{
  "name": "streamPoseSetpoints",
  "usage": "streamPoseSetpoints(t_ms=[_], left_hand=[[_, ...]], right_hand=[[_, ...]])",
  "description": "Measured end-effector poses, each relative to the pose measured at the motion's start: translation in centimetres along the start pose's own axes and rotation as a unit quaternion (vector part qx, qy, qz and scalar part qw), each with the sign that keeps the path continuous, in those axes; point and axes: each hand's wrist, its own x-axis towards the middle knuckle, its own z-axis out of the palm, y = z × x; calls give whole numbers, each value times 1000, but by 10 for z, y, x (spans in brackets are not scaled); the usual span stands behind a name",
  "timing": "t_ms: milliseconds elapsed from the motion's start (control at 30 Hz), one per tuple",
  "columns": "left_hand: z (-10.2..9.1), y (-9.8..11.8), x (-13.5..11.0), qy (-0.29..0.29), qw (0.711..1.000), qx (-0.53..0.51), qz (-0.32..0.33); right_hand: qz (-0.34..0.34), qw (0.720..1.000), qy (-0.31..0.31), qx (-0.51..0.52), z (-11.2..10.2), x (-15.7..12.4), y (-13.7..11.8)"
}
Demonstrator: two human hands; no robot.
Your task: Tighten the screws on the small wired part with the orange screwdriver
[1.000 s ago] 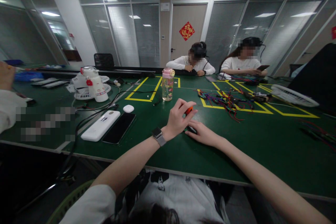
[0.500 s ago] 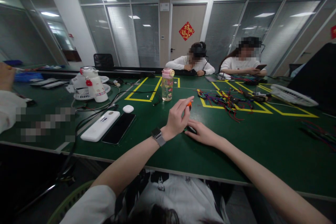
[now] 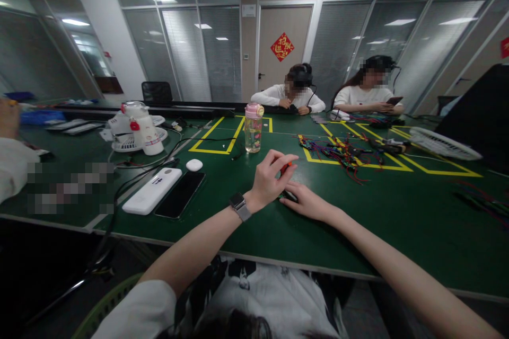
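My left hand (image 3: pixel 272 177), with a watch (image 3: pixel 239 204) on its wrist, is closed around what looks like a screwdriver (image 3: pixel 286 167). Only part of its orange-red handle shows between the fingers; the tip is hidden. Just below and to the right, my right hand (image 3: pixel 304 198) rests low on the table, its fingers closed on a small dark-and-green circuit board (image 3: pixel 287 197). Most of that board is covered by my fingers. The two hands meet at the board, the left above the right.
A pink-lidded bottle (image 3: pixel 253 132) stands beyond my hands. Left lie a black phone (image 3: pixel 180 195), a white power bank (image 3: pixel 152 190) and a white case (image 3: pixel 194 164). Tangled wires with boards (image 3: pixel 342 151) lie right, on yellow tape. Two people sit opposite; another person's arm (image 3: pixel 16 164) is at left.
The fingers of my left hand have bent and turned about the orange handle, with the index finger now curled over it. My right hand has stayed in place.
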Motion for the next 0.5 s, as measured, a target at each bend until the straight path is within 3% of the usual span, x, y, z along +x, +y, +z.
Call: streamPoseSetpoints(t_ms=[500], left_hand=[[-3,3,0,-54,998,-25,-23]], right_hand=[[-7,1000,-5,3,-2,1,-3]])
